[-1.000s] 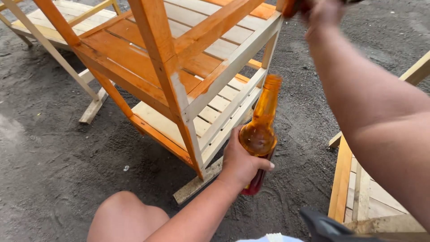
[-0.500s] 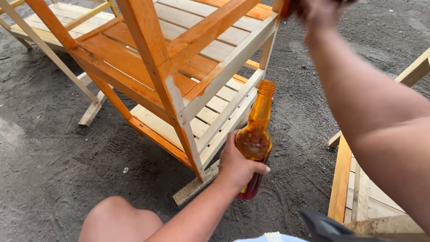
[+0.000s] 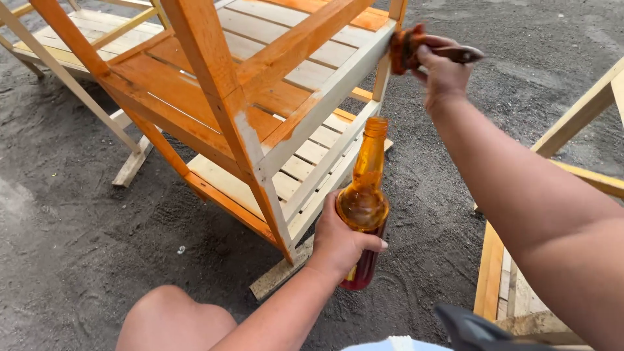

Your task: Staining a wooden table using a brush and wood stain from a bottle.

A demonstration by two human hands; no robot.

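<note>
My left hand [image 3: 341,244] grips an upright glass bottle [image 3: 365,195] of orange-brown stain, low at the centre, just in front of a slatted wooden rack [image 3: 260,97] that lies tilted on the ground. The rack is partly stained orange and partly bare pale wood. My right hand [image 3: 442,71] is stretched out to the rack's far corner and holds a stain-soaked brush [image 3: 406,49], its orange head against the end of a pale rail.
Dark sandy ground [image 3: 78,227] surrounds the rack. Another wooden frame [image 3: 507,279] with orange edges lies at the right. More pale slatted wood [image 3: 71,32] sits at the top left. My bare knee [image 3: 172,318] is at the bottom, with a dark object [image 3: 471,328] beside it.
My right hand has come down into view with the brush at the rack's corner. The bottle has shifted slightly left and lower in my left hand.
</note>
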